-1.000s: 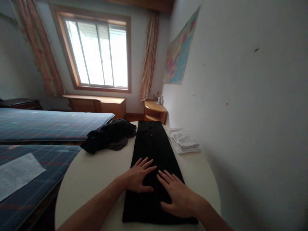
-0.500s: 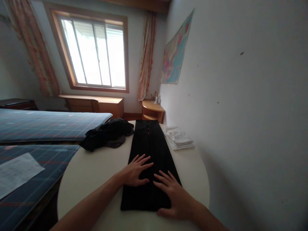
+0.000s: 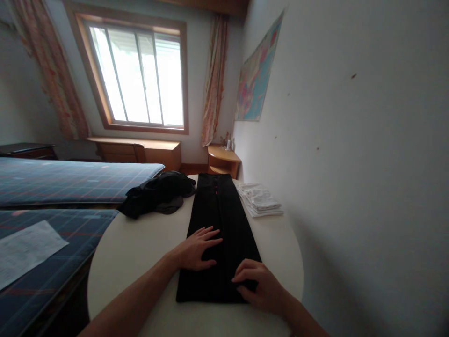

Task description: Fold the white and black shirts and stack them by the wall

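A long black garment (image 3: 224, 220) lies flat on the round cream table (image 3: 140, 252). A line runs down its middle, with small red specks near the far end; which kind of garment it is I cannot tell. My left hand (image 3: 198, 249) rests palm down on its left half, fingers spread. Over the near right edge, my right hand (image 3: 257, 283) has its fingers curled towards the thumb, pinching at the cloth. How much fabric is between those fingertips is hard to make out.
At the table's far left is a crumpled dark garment (image 3: 157, 192). Folded white cloths (image 3: 261, 200) are stacked at the far right, near the wall (image 3: 368, 187). Beds with blue checked mattresses (image 3: 70, 180) stand to the left, one with a paper sheet (image 3: 31, 252) on it.
My right hand has gone from lying spread on the cloth to a curled pinch at its near right side. My left hand has stayed in place.
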Demonstrator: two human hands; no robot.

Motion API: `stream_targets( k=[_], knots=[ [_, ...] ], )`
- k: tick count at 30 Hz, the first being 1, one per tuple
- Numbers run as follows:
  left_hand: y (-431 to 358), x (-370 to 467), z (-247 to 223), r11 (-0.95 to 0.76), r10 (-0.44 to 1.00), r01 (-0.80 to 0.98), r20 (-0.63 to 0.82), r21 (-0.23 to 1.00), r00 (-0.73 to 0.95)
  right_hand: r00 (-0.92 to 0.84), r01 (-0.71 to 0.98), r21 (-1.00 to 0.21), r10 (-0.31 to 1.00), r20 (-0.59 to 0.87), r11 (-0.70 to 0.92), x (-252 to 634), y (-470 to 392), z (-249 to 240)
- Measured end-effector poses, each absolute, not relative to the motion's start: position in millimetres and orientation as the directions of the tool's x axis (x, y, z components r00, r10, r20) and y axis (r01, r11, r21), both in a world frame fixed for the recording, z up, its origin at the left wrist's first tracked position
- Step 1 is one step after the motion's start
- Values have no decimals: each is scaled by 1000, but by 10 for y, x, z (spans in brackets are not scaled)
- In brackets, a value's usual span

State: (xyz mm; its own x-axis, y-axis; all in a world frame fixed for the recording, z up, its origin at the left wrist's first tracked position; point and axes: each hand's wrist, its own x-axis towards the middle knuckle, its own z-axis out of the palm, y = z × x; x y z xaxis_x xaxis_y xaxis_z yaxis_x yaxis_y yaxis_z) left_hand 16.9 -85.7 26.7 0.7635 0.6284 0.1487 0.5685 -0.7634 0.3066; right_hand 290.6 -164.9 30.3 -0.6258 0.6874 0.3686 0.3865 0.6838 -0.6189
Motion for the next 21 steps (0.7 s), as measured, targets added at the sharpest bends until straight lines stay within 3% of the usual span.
stream_targets(
  k=[4,8,13,16,21],
  knots=[
    [-946,212,287,-750,649,595,153,288,745,-717,417,-465,597,360,781,2865,-1691,334],
    [-1157,254,419,-730,677,615,190,298,711,-748,506,-370,610,262,779,2860,-1769,412],
    [-1494,174,584,-829,520,452,157,330,839,-726,612,-287,667,166,737,2818,-1857,476],
    [-1644,64,612,-864,469,420,143,278,871,-741,631,-152,649,171,761,2759,-1884,430],
    [-1806,-85,585,-849,528,519,122,101,840,-791,600,99,572,216,794,2708,-1894,300]
  ],
)
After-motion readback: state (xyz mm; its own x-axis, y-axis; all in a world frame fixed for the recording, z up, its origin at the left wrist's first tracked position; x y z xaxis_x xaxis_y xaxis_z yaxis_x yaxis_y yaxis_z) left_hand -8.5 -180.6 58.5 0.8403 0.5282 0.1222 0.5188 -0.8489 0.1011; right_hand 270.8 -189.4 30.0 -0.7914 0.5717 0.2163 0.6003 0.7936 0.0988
